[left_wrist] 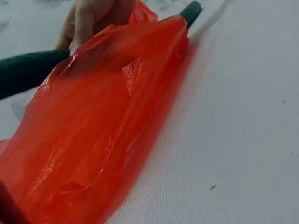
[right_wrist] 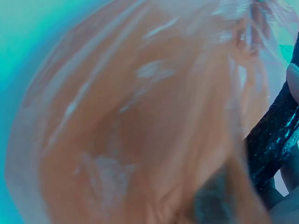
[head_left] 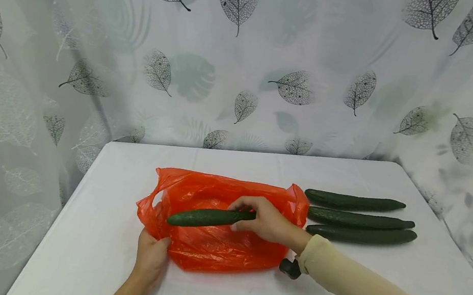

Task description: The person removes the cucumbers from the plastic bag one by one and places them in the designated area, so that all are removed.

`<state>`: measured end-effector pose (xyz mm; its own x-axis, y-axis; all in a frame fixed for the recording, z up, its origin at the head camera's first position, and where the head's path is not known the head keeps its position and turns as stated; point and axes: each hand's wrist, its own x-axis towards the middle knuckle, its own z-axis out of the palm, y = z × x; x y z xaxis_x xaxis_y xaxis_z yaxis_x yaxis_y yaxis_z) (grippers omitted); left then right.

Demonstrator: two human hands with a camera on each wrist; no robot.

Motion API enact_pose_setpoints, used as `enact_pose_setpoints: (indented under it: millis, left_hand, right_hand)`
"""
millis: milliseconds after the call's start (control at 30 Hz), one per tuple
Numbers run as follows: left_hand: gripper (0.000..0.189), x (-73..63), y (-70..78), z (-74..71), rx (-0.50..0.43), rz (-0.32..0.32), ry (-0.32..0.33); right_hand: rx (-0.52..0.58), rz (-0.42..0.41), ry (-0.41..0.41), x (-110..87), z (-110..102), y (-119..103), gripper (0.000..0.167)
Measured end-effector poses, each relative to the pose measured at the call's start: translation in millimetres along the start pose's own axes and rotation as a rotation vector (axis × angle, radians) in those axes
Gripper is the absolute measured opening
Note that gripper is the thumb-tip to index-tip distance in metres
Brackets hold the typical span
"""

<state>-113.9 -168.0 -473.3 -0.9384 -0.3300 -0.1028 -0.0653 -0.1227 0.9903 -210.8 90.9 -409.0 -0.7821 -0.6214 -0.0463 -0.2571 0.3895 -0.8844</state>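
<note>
A red plastic bag lies crumpled on the white table. My right hand grips a long dark green cucumber near its right end and holds it across the bag, its free end pointing left. At the bag's lower left, my left hand pinches the plastic between thumb and fingers; some fingertips are hidden by the bag. The left wrist view shows the bag in front of the right hand and cucumber. In the right wrist view, the bag is blurred beside the cucumber.
Three more cucumbers lie side by side right of the bag: a far one, a middle one and a near one. A curtain with leaf prints hangs behind the white table.
</note>
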Motion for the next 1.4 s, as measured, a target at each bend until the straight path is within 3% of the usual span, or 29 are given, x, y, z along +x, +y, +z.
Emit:
enact_pose_setpoints:
  millis: [367, 600, 933, 1200, 1400]
  left_hand:
    - [0.06, -0.8, -0.6, 2.2, -0.002, -0.001, 0.004]
    - [0.062, -2.8, 0.0, 2.8, -0.018, 0.004, 0.009]
    - [0.065, -5.1, -3.5, 6.9, 0.01, 0.029, 0.039]
    - [0.064, -6.9, -3.4, 11.1, 0.008, 0.045, 0.064]
    - [0.06, -7.7, -3.8, 12.6, 0.027, 0.037, 0.069]
  right_hand:
    - [0.15, -0.048, 0.038, -10.0, -13.4, -21.6, 0.033]
    - [0.338, -0.072, 0.06, -19.2, -22.0, -36.2, 0.039]
    - [0.551, -0.16, 0.153, -29.7, -41.4, -57.6, 0.035]
    - [0.627, -0.159, 0.243, -39.3, -57.7, -65.3, 0.034]
    - [0.708, -0.211, 0.3, -44.6, -68.4, -65.8, 0.031]
